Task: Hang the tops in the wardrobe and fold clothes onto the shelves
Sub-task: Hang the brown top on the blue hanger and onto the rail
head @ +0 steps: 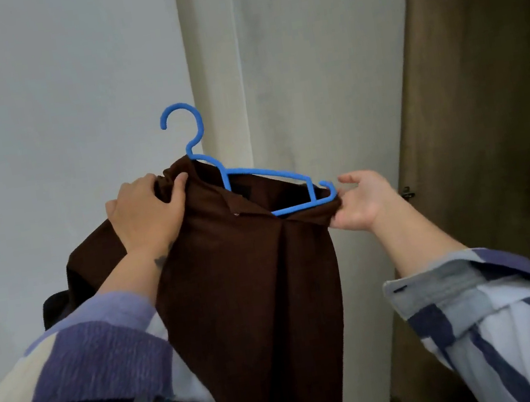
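- One blue hanger point(254, 174), inside one brown top point(246, 272).
- Left hand point(147, 215) grips the top's shoulder.
- Right hand point(365, 199) pinches top and hanger end.

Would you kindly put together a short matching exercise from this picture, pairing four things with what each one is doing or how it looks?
Column one:
1. blue hanger
2. brown top
3. left hand
4. right hand

Column two:
A. pinches the hanger's end and the cloth there
B. grips bunched cloth at the shoulder
C. hook free in the air, on no rail
D. drapes down between the sleeves

Pairs: 1-C, 2-D, 3-B, 4-A
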`<action>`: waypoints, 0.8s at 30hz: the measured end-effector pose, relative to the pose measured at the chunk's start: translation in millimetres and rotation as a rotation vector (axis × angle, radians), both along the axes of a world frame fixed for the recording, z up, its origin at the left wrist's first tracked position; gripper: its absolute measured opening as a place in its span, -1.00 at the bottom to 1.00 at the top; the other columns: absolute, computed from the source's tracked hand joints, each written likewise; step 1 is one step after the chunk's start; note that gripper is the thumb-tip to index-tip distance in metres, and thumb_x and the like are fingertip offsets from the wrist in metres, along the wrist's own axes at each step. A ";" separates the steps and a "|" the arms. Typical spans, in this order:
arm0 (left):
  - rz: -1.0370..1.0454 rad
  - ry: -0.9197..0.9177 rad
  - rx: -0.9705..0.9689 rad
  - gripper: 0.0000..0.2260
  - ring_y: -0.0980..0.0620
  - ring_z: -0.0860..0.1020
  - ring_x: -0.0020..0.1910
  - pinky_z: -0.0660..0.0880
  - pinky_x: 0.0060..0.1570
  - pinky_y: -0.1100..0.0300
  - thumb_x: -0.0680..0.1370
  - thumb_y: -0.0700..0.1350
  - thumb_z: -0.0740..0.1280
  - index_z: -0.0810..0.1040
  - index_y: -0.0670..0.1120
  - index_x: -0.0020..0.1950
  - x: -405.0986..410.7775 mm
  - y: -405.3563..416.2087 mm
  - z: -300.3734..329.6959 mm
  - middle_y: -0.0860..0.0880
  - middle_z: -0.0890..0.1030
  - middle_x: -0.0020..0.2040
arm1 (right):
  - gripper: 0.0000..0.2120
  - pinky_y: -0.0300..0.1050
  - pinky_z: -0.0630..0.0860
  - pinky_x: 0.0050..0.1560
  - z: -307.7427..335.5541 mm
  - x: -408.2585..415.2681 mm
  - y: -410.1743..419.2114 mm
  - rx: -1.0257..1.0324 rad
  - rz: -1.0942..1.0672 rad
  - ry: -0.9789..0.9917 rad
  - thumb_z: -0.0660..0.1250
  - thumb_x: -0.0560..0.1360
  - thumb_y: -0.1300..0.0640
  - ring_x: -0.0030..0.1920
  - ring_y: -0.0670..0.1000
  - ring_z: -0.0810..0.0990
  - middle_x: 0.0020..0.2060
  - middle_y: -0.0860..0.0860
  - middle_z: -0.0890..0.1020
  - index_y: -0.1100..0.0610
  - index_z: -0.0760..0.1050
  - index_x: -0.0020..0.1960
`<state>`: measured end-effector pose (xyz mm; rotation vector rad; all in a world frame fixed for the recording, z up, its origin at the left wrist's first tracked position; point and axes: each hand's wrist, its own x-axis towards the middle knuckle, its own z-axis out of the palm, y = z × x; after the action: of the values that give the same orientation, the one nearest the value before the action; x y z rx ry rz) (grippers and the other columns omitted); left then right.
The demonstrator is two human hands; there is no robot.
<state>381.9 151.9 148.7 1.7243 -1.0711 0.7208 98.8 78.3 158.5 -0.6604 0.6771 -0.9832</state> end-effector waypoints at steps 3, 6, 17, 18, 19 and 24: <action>-0.019 0.006 -0.010 -0.53 -0.11 0.41 -0.23 0.26 -0.10 0.03 0.53 0.26 0.15 0.40 -0.13 -0.30 -26.0 -8.2 -5.3 -0.06 0.45 -0.35 | -0.88 0.09 0.62 -0.30 8.3 -30.3 -1.0 -0.082 0.004 0.098 0.14 0.60 0.21 -0.26 0.13 0.65 -0.23 0.17 0.60 0.17 0.40 -0.09; -0.013 -0.023 0.017 -0.56 -0.15 0.44 -0.18 0.27 -0.10 0.02 0.54 0.23 0.18 0.39 -0.12 -0.29 -54.9 -11.5 -10.9 -0.04 0.42 -0.33 | -0.77 0.01 0.56 -0.33 9.9 -48.5 -4.0 -0.223 -0.127 0.438 0.18 0.56 0.38 -0.20 0.03 0.54 -0.13 0.08 0.51 0.05 0.34 -0.10; -0.073 -0.039 0.012 -0.60 -0.12 0.44 -0.12 0.23 -0.10 0.05 0.56 0.25 0.12 0.38 -0.08 -0.21 -142.2 -28.6 3.7 -0.06 0.50 -0.23 | -0.73 -0.07 0.39 0.02 17.3 -74.9 23.6 -0.944 -0.744 1.456 0.26 0.50 -0.05 0.08 0.03 0.53 0.03 -0.03 0.63 -0.03 0.52 0.16; -0.098 -0.048 0.003 -0.60 -0.12 0.44 -0.14 0.23 -0.11 0.06 0.56 0.25 0.13 0.36 -0.07 -0.22 -146.2 -29.4 5.7 -0.04 0.46 -0.26 | -0.70 -0.01 0.35 0.06 17.8 -80.1 24.2 -1.016 -0.904 1.640 0.23 0.48 -0.15 0.13 0.05 0.48 0.03 -0.03 0.60 -0.07 0.52 0.14; -0.122 -0.060 -0.002 -0.60 -0.11 0.44 -0.14 0.23 -0.11 0.06 0.56 0.25 0.13 0.35 -0.06 -0.23 -150.4 -29.8 7.6 -0.02 0.42 -0.28 | -0.67 0.04 0.31 0.12 19.0 -84.5 23.3 -1.069 -0.996 1.734 0.21 0.47 -0.22 0.17 0.06 0.43 0.05 -0.03 0.56 -0.10 0.52 0.12; -0.207 -0.104 -0.015 -0.62 -0.08 0.45 -0.17 0.19 -0.15 0.10 0.56 0.24 0.14 0.33 -0.04 -0.24 -172.2 -33.1 8.9 0.00 0.43 -0.30 | -0.73 0.03 0.40 0.19 22.0 -78.3 23.4 -1.252 -0.547 1.394 0.21 0.53 -0.19 0.02 -0.05 0.52 -0.08 -0.10 0.59 -0.07 0.54 0.05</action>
<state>209.6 118.9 157.6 1.5492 -1.2913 0.6903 20.5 101.7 180.5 -2.4767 1.4749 -1.3363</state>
